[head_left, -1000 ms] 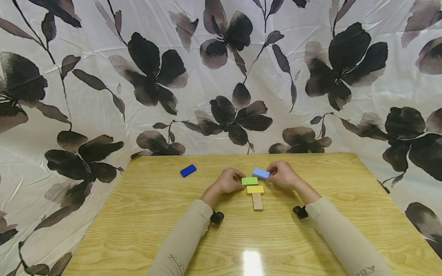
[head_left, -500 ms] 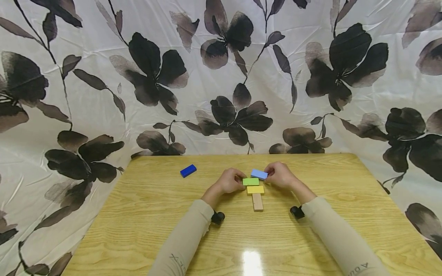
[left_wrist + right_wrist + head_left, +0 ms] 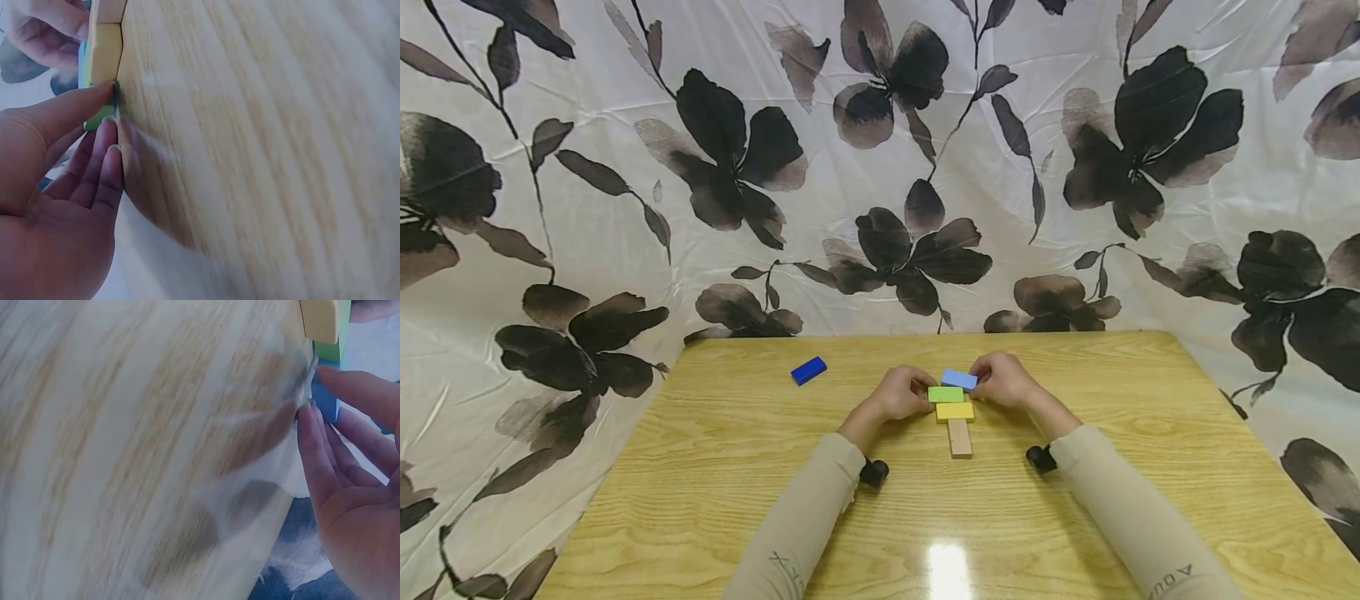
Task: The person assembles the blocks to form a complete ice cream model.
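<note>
My left hand (image 3: 904, 392) pinches the left end of a green block (image 3: 945, 394) between thumb and fingers; the left wrist view shows the thumb on one side of this green block (image 3: 99, 119). With its fingertips, my right hand (image 3: 1006, 381) grips the right end of a light blue block (image 3: 959, 380), also seen as a blue block (image 3: 325, 394) in the right wrist view. The light blue block lies slightly slanted just behind the green one. In front of the green block lies a yellow block (image 3: 955, 412), and a plain wooden block (image 3: 959, 440) extends from it toward me.
A dark blue block (image 3: 808, 371) lies apart at the back left of the wooden table (image 3: 715, 500). Behind the table's far edge hangs a white cloth (image 3: 820, 183) with dark flowers. A small black wrist camera (image 3: 874, 473) sits below the left cuff.
My right hand has slid the light blue block leftward, farther behind the green block. The green block has shifted slightly right with my left hand. The yellow, wooden and dark blue blocks stay put.
</note>
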{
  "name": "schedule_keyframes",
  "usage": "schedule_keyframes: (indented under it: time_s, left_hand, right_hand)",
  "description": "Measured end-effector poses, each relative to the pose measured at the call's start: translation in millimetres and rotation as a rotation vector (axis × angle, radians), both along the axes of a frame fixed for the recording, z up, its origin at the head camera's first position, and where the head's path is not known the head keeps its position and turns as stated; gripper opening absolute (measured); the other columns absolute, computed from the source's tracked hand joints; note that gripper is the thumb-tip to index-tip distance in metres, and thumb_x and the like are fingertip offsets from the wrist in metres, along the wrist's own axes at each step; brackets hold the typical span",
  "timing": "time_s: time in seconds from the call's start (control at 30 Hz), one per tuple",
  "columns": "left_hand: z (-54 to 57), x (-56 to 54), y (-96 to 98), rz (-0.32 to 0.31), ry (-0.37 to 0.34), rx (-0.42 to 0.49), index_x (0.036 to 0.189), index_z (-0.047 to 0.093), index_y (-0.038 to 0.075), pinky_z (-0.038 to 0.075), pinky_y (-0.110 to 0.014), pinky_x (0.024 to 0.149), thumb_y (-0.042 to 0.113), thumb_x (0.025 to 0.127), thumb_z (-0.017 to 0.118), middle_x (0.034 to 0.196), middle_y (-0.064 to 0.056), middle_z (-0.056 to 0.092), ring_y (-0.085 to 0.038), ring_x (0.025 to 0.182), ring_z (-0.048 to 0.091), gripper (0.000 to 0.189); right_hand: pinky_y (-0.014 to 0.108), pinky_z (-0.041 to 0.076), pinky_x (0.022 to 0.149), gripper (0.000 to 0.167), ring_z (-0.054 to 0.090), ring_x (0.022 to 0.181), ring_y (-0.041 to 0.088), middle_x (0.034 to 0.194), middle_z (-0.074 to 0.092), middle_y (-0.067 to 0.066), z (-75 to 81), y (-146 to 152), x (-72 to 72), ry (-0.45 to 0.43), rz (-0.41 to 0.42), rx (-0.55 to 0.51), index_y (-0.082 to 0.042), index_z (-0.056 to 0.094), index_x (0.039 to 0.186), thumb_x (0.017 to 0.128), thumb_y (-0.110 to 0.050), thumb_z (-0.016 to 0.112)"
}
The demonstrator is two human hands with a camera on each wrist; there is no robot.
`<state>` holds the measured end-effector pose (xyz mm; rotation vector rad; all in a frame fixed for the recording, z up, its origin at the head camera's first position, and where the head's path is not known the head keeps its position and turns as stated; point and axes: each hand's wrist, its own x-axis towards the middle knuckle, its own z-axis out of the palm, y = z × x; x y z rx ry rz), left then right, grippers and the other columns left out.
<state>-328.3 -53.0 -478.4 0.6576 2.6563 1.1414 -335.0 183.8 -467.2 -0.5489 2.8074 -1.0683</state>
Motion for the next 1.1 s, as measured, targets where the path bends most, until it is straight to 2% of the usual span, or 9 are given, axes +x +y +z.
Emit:
schedule_keyframes:
  time_s: [0.5, 0.83, 1.1]
  left_hand:
    - [-2.4, 1.9, 0.9, 0.004, -0.008, -0.003, 0.117, 0.074, -0.001, 0.050, -0.024, 0.074, 0.000, 0.083, 0.081, 0.081, -0.003, 0.069, -0.009, 0.073, 0.058, 0.035]
    - [1.1, 3.4, -0.5, 0.015, -0.057, 0.069, 0.119, 0.072, -0.005, 0.053, -0.024, 0.076, -0.002, 0.083, 0.080, 0.090, -0.008, 0.072, -0.011, 0.079, 0.063, 0.037]
    - [-3.5, 3.0, -0.3, 0.020, -0.078, 0.162, 0.113, 0.069, -0.008, 0.055, -0.024, 0.076, -0.007, 0.080, 0.078, 0.092, -0.013, 0.071, -0.012, 0.080, 0.065, 0.034]
  right_hand:
    - [0.038, 0.055, 0.078, 0.023, 0.066, 0.083, 0.020, 0.094, 0.072, 0.013, -2.9, -4.9, -1.4, -0.029, 0.024, -0.001, 0.007, 0.073, 0.106, 0.083, 0.003, 0.077]
    - [0.036, 0.052, 0.076, 0.024, 0.062, 0.082, 0.019, 0.096, 0.070, 0.015, 1.9, -5.8, -1.2, -0.048, 0.037, -0.010, 0.008, 0.073, 0.109, 0.085, 0.006, 0.072]
    - [0.031, 0.045, 0.070, 0.023, 0.055, 0.075, 0.017, 0.094, 0.068, 0.016, 0.2, -5.7, -0.4, -0.045, 0.070, -0.019, 0.008, 0.072, 0.110, 0.088, 0.006, 0.070]
